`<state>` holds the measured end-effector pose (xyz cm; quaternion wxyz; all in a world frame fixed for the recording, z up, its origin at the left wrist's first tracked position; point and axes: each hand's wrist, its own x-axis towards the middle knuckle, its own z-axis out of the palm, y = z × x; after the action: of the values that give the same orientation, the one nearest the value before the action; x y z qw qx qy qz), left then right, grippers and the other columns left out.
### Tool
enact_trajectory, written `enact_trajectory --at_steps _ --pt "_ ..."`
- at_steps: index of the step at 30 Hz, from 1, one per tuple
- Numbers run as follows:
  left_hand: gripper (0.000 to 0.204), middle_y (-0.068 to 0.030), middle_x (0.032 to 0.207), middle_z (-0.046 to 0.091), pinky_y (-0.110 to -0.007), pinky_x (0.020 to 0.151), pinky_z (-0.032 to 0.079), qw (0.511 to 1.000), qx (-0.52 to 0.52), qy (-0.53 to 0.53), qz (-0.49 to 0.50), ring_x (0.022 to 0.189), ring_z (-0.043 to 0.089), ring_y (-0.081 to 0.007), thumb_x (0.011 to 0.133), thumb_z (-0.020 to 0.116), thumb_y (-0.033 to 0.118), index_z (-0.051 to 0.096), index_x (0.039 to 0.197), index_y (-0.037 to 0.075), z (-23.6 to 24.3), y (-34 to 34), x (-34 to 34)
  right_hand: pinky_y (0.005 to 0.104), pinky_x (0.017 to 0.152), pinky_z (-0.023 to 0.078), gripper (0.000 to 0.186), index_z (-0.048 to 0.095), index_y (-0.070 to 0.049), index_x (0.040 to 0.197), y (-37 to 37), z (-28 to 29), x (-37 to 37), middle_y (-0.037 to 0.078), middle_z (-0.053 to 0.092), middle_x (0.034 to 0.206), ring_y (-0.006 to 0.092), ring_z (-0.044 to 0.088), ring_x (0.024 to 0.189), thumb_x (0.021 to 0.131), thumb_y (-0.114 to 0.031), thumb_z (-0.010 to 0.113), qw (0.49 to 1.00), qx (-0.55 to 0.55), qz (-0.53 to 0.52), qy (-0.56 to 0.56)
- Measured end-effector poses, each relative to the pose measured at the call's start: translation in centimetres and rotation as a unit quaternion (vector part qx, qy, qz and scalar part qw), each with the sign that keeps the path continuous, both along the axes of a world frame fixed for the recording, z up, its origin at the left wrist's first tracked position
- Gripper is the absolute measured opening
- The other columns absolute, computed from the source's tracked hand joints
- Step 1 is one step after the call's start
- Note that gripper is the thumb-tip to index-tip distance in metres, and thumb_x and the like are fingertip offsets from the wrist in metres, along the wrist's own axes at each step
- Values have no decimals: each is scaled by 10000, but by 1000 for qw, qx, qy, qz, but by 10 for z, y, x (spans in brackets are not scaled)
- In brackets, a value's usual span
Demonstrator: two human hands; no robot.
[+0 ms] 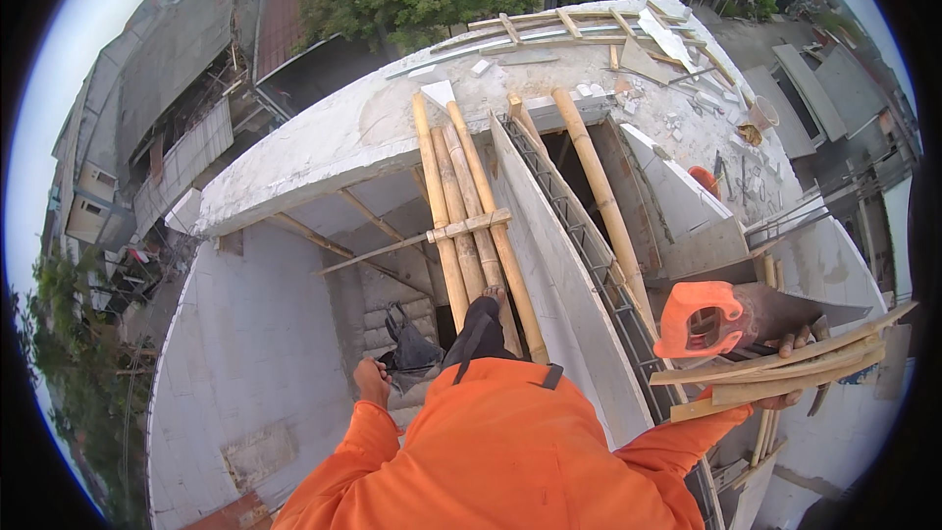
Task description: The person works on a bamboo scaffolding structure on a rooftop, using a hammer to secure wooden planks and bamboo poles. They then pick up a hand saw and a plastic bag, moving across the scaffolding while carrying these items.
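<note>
My right hand [782, 399] is closed around a bundle of wooden strips [785, 370] at the right. A handsaw [702, 321] with an orange handle lies against the same bundle, its blade pointing right, and seems gripped along with it. Some of the fingers are hidden by the wood. On the left, my left hand [372, 380] is closed beside a dark bag [414, 342], apparently on its strap or edge; the exact grip is hard to make out. My bare foot stands on bamboo poles [469, 236] laid across an opening between walls.
A deep drop lies left of the poles, beside a white wall [265, 344]. A long steel rebar frame [579, 216] runs along the wall top to the right. The concrete slab [373, 128] ahead holds timber, rubble, tools and a bucket [763, 113]. Roofs and trees stand beyond.
</note>
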<state>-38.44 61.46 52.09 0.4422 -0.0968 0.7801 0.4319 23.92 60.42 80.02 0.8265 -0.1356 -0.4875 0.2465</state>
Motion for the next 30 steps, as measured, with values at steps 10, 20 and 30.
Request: enact_trajectory --at_steps 10,20,30 --pt "152 -36 600 508 -331 456 364 999 -50 -18 -7 458 399 -128 844 494 194 521 737 89 -5 112 -6 361 709 607 669 267 -4 1262 175 22 -13 203 311 1099 326 459 1021 744 -166 657 997 49 52 -39" --pt "168 -37 607 517 -312 459 392 1000 8 3 -13 466 425 -128 805 503 189 524 691 67 27 225 -21 374 867 522 703 286 5 1282 273 -13 -19 179 317 1101 298 454 995 739 -193 686 997 -12 80 17" --pt "127 -39 611 524 -319 465 392 998 24 11 48 464 418 -127 783 488 159 491 674 94 15 334 -45 331 801 513 727 292 32 1274 411 -26 -56 205 319 1121 283 477 929 723 -308 624 996 65 -22 48"
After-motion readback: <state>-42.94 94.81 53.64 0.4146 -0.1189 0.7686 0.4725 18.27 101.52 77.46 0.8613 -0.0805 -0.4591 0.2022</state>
